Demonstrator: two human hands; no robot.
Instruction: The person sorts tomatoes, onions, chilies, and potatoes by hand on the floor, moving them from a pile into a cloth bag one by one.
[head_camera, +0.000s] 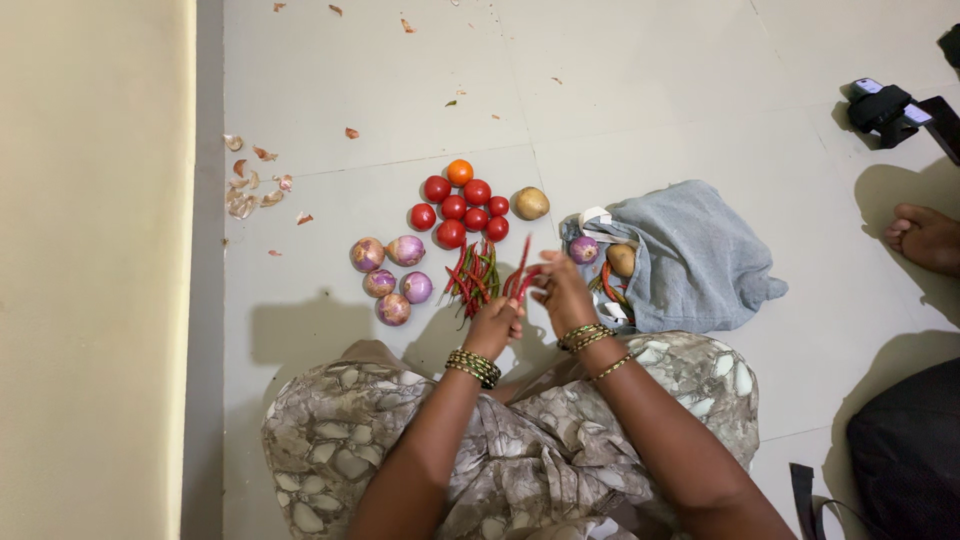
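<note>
Chillies, thin, light and bendy, are pinched by both the left hand and right hand; the stem end looks best to grip.

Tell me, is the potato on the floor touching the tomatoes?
Apart. The head view shows a strip of bare floor tile between the potato and the nearest of the tomatoes.

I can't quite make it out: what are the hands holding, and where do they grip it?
Both hands, left and right, hold red chillies by their lower ends; the exact finger grip cannot be told.
</note>
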